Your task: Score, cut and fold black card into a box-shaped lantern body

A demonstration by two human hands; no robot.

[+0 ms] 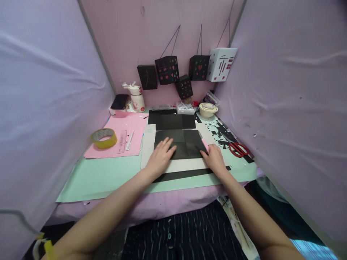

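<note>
I see the left hand [160, 155] spread flat on the black paper [187, 144], maybe so it won't slide on the white board [187, 165] under it, while the right hand [215, 157] grips the pink cutter [205, 144] at the paper's right edge, maybe to keep it steady.

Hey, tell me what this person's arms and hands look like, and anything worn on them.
The left hand and right hand are gloveless, with no ring visible. The left arm and right arm show no sleeve, watch or bracelet. Nail details are too small to tell.
</note>
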